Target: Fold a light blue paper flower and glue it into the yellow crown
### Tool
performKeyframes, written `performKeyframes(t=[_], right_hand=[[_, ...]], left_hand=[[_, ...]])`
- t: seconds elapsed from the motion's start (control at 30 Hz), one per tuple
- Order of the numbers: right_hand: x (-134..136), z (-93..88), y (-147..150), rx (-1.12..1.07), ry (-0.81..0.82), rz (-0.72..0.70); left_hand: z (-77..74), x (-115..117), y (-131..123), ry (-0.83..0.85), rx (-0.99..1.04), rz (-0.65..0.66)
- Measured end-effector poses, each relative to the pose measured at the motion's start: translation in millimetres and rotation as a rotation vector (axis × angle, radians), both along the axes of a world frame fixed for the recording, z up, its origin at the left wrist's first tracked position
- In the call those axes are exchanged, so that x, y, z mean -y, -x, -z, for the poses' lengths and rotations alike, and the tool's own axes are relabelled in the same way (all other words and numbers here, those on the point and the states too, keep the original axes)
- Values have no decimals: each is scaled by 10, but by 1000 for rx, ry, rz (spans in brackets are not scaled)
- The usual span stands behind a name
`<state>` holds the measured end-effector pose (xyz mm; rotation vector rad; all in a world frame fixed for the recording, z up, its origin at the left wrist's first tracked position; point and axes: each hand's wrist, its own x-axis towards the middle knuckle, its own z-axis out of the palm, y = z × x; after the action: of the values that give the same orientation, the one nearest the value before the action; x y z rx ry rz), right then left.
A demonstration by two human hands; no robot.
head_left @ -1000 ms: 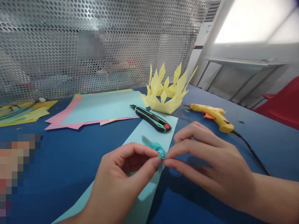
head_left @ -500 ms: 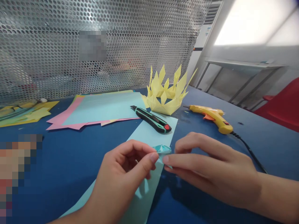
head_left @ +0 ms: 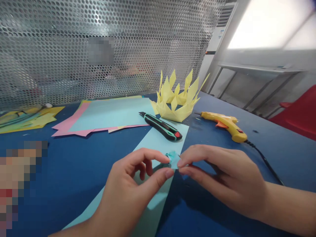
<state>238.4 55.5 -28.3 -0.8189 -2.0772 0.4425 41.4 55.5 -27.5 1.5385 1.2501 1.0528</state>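
Both my hands meet over a small folded piece of teal paper [head_left: 173, 159]. My left hand [head_left: 134, 191] pinches its left side between thumb and forefinger. My right hand [head_left: 222, 177] pinches its right side with thumb and fingertips. The piece hangs just above a long light-blue paper sheet [head_left: 160, 141] that lies on the blue table [head_left: 74, 164]. Most of the folded piece is hidden by my fingertips.
A green and black utility knife [head_left: 161, 126] lies on the sheet's far end. Behind it stands a yellow folded-paper crown [head_left: 176, 98]. A yellow glue gun [head_left: 225, 125] with a black cord lies at the right. Coloured paper sheets [head_left: 103, 115] are stacked before a perforated metal screen [head_left: 98, 49].
The teal piece has been turned and pressed smaller between my fingertips. Both hands have stayed in about the same place above the sheet, my right fingers now curled closer onto it.
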Motion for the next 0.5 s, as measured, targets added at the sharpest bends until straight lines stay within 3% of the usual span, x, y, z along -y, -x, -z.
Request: performKeyframes(t=[0.13, 0.27, 0.5], right_hand=[[-11, -9, 9, -16, 53, 24], [-10, -11, 3, -24, 77, -56], [-4, -3, -7, -30, 57, -95]], left_hand=[[-25, 24, 0, -75, -49, -26], [-25, 55, -11, -161, -49, -26], [-3, 57, -2, -190, -79, -38]])
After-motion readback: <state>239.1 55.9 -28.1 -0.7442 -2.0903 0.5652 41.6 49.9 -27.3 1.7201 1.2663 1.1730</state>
